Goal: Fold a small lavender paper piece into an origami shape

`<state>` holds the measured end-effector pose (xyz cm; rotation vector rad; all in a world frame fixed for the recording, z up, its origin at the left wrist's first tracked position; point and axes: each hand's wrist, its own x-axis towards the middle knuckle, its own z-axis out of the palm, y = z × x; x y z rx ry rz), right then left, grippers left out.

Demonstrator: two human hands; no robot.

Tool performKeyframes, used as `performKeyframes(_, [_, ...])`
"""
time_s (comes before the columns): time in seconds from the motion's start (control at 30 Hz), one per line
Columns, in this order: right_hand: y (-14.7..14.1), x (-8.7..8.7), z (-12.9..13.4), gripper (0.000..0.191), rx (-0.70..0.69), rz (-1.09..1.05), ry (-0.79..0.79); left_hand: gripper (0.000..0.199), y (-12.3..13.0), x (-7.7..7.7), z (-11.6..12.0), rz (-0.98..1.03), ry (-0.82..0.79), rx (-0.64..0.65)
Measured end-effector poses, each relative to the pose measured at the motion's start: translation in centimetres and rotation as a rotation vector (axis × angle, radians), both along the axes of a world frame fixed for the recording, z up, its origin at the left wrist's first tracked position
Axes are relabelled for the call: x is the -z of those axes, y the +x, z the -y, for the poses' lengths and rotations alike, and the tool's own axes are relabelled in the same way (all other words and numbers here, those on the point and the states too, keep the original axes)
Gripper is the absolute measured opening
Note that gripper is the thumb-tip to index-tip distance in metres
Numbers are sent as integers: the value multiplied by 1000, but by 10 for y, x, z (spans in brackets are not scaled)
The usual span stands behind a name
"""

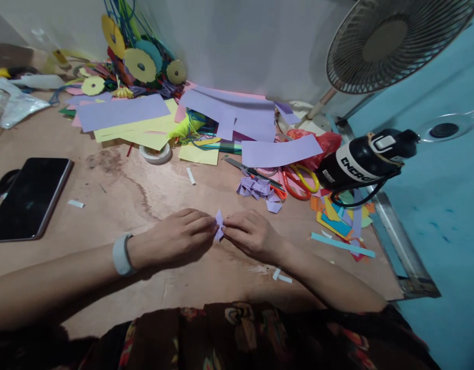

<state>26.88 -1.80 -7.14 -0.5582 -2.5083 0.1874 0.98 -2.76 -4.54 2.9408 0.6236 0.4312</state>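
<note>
small purple paper piece (219, 225): between the two hands, just above or on the near-middle of the table (102, 218); whether it touches the wood cannot be told. it is folded to points, one far, one near.

grip: left hand (188, 229) pinches its left edge, right hand (254, 234) its right edge, fingertips bunched. exact fingertip contact partly hidden.

risks, as judged: uneven pull from the two sides could tear the piece or open a crease; too hard a squeeze could crush the points. with so little paper to hold, a slip of either pinch would likely drop it.

just beyond the right hand: heap of folded purple pieces (255, 188), one loose piece (274, 206) at its near side. a forward sweep of that hand could scatter or flatten them. red-handled scissors (296, 185) lie close by; careless reaching among them risks a snag.

far right: fan (387, 41), running or not unclear. a draught could shift light scraps, e.g. the white strips (285, 280) near the right forearm.
</note>
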Motion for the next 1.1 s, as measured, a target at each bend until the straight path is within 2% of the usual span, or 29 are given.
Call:
performKeyframes(0.1, [-2,-2,1,14,28,4,-39,22,0,-1,1,-1,-27,15])
performKeyframes(0.4, [-14,-7,11,4,182,-121,-347,22,-1,-6,-1,20,6,56])
performKeyframes(0.53, [-16,-7,12,3,222,-144,-424,21,0,-7,-1,39,-23,63])
performKeyframes(0.8, [-16,-5,10,8,237,-84,-413,24,0,-10,-1,51,-88,79])
performKeyframes(1.1, [-20,-3,11,5,287,-43,-381,24,-3,-11,-3,9,3,124])
